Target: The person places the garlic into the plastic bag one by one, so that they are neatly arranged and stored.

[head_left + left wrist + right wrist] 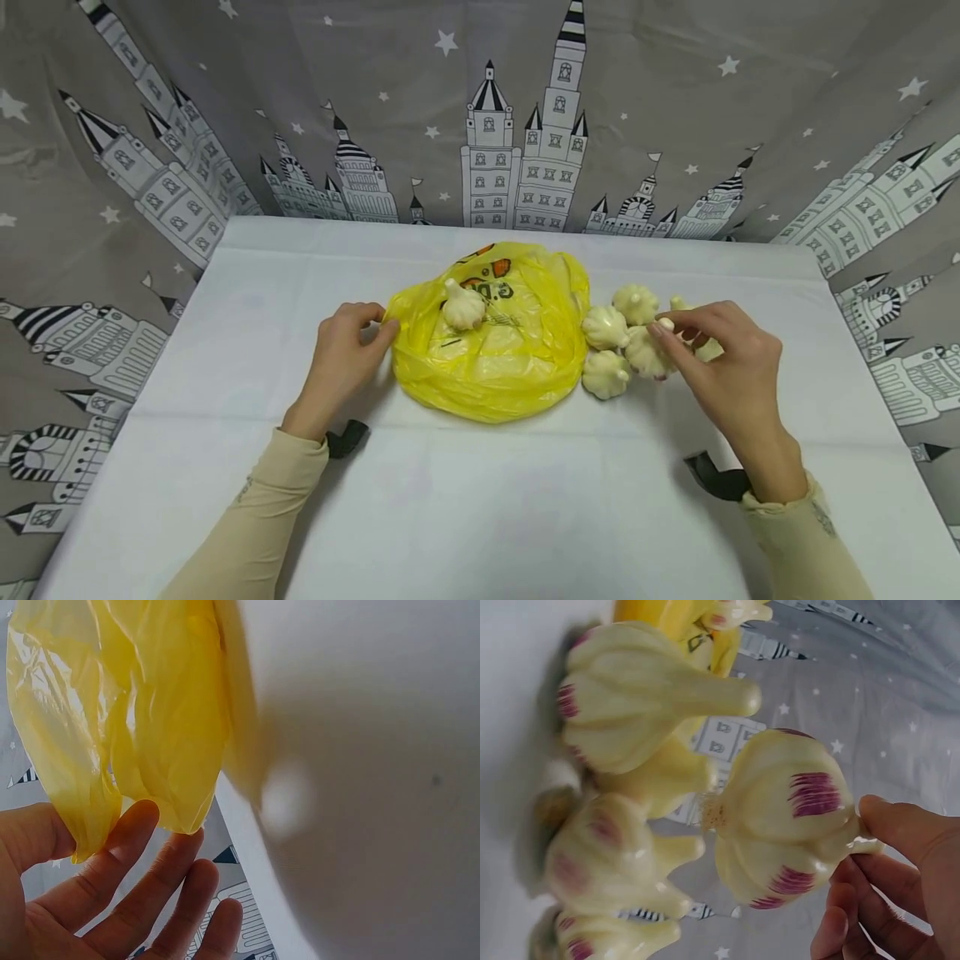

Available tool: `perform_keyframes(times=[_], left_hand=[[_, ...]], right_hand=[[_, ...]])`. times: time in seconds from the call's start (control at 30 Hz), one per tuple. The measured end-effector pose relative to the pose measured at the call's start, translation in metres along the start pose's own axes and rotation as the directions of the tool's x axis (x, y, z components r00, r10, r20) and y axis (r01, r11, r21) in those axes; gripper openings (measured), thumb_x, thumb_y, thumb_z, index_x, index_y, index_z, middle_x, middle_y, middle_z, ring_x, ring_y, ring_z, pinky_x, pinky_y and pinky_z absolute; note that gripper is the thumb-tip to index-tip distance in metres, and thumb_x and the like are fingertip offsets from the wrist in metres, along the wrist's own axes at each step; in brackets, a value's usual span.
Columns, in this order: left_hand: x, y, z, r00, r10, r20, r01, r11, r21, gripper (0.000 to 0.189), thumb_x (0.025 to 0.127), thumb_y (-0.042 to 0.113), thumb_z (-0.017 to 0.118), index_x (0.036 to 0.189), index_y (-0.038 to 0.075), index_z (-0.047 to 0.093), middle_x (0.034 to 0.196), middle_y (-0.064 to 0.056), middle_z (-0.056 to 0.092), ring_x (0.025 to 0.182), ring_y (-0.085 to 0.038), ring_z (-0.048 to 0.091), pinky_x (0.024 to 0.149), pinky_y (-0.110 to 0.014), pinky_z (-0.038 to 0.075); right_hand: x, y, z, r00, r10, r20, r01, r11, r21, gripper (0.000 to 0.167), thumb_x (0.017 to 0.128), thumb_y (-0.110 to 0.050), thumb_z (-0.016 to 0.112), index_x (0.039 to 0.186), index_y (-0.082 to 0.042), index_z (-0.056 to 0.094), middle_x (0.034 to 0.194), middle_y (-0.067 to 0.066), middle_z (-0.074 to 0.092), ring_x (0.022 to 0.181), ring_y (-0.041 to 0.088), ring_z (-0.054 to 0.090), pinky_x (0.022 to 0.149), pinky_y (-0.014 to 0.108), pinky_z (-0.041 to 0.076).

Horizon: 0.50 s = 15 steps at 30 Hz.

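Note:
A crumpled yellow plastic bag (487, 375) lies on the white table with one garlic bulb (463, 308) on top of it. My left hand (341, 358) pinches the bag's left edge between thumb and index finger; the other fingers are spread in the left wrist view. At the bag's right side, my right hand (731, 362) grips a garlic bulb (784, 825) by its stem, fingertips and thumb together. This bulb has purple streaks, and its root end faces away from the hand. Several more garlic bulbs (604, 374) cluster beside the bag, partly hidden by the right hand.
The white tablecloth (480, 517) spreads in front of the bag and out to both sides. Behind and around the table hangs a grey curtain (390, 92) printed with castles and stars. Each wrist wears a black strap (716, 479).

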<state>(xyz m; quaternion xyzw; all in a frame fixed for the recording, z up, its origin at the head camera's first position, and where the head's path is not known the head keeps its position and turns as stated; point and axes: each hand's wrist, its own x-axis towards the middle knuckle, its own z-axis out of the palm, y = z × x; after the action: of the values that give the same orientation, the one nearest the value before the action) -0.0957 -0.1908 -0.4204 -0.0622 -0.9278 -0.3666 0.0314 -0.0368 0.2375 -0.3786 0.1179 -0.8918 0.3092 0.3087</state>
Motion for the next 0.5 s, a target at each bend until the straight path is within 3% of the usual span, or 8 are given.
perform_keyframes(times=[0.5], left_hand=[[-0.001, 0.0, 0.001, 1.0, 0.01, -0.005, -0.01, 1.0, -0.009, 0.022, 0.102, 0.015, 0.065, 0.11, -0.004, 0.074, 0.119, -0.027, 0.07, 0.117, -0.044, 0.061, 0.103, -0.061, 0.046]], right_hand=[[0.036, -0.05, 0.037, 0.995, -0.009, 0.101, -0.003, 0.993, 0.115, 0.017, 0.087, -0.017, 0.088, 0.1, -0.006, 0.083, 0.085, 0.004, 0.075, 0.073, 0.016, 0.061, 0.068, 0.014, 0.045]])
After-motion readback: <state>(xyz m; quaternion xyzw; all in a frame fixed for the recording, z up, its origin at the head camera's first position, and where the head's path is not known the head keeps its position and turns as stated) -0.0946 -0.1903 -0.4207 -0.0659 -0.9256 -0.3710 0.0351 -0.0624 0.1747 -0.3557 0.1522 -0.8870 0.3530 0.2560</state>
